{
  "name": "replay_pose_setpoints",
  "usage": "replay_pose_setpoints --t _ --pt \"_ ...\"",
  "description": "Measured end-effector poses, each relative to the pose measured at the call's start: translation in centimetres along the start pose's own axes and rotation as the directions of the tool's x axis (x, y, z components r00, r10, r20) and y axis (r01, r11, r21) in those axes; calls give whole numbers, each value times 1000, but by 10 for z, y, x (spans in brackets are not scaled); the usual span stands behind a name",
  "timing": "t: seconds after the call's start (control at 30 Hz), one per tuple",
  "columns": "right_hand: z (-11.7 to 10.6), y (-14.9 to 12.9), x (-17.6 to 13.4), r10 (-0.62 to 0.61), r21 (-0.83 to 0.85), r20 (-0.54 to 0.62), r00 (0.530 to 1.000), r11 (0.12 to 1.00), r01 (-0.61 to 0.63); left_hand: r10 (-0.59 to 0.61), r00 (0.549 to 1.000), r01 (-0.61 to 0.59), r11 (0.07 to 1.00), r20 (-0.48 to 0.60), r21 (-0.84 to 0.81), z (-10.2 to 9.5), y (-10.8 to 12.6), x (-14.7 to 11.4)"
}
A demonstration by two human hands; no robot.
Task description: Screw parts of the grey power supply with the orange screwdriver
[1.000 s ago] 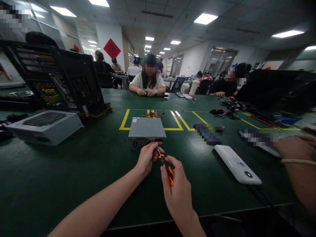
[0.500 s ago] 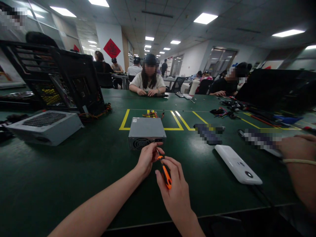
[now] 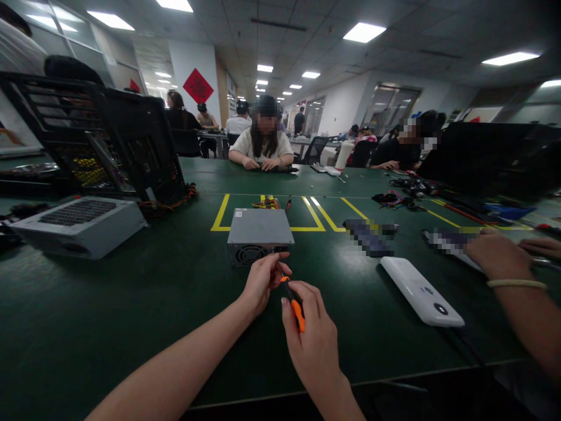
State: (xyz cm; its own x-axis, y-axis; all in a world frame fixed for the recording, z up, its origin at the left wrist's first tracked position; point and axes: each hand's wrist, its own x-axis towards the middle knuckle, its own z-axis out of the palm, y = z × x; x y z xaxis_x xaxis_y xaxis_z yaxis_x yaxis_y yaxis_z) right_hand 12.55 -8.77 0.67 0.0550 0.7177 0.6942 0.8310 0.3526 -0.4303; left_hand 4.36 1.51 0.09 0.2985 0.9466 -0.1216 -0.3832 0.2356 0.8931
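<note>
A grey power supply unit [image 3: 261, 227] sits on the green table in front of me, its fan grille and socket side facing me. My left hand [image 3: 262, 279] is just before that face, its fingers pinched around the thin shaft of a screwdriver near the tip. The tip itself is hidden by those fingers. My right hand [image 3: 312, 320] grips the black and orange handle of the screwdriver [image 3: 298, 313], thumb on one side and fingers on the other. The tool slants up and away from me toward the unit's lower edge.
At left stand another power supply [image 3: 83, 228] and a black computer case [image 3: 131, 146]. A white power bank [image 3: 421, 291] and dark phones [image 3: 368, 237] lie to the right. A co-worker's hand [image 3: 499, 254] reaches in from the right; another person [image 3: 263, 140] sits opposite.
My right thumb has closed in against the screwdriver handle, while my left hand has stayed in place. On the right, the co-worker's hand has moved leftward over a phone.
</note>
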Motion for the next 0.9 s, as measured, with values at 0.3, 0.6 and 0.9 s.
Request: replay_pose_setpoints --t 0.3,0.6,0.9 --pt "-1 -1 1 -93 -87 -12 996 992 92 -33 999 33 999 10 -23 0 1 -1" --pt "-2 1 -1 -31 -86 1 1000 996 31 -36 999 37 998 36 -40 0 0 -2" --pt "-2 2 1 -79 -105 2 997 991 79 -25 999 26 999 39 -24 2 1 -2"
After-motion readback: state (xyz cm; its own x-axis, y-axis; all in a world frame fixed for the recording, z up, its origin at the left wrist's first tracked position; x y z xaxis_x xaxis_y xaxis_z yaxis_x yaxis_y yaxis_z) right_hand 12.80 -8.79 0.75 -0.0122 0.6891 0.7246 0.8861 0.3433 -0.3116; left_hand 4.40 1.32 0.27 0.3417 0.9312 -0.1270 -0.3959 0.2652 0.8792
